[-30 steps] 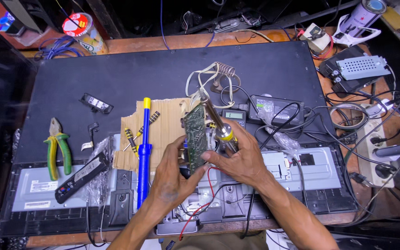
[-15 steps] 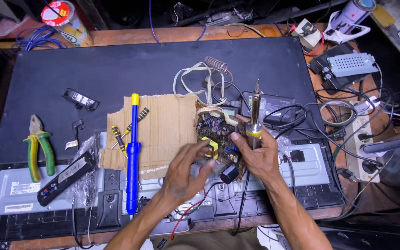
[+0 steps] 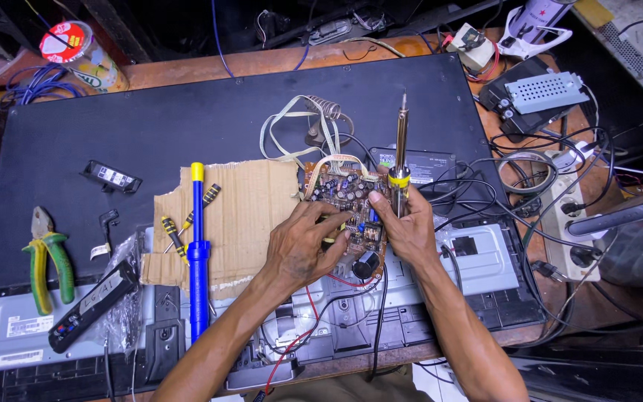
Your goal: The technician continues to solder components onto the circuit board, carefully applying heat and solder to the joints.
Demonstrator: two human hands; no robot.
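I see the circuit board point(image 3: 345, 205) has come down from upright to lie component-side up by the cardboard point(image 3: 243, 216), my left hand point(image 3: 303, 246) pressing fingertips on it, my right hand point(image 3: 405, 227) fisted around the soldering iron point(image 3: 400, 160), tip raised.

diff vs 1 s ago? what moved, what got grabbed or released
The circuit board went from standing on edge, solder side to the camera, to lying component side up under both hands. The left hand moved from gripping its edge to fingers spread on top. The right hand keeps the soldering iron, tip now pointing away. Blue desoldering pump, pliers and cardboard unchanged.
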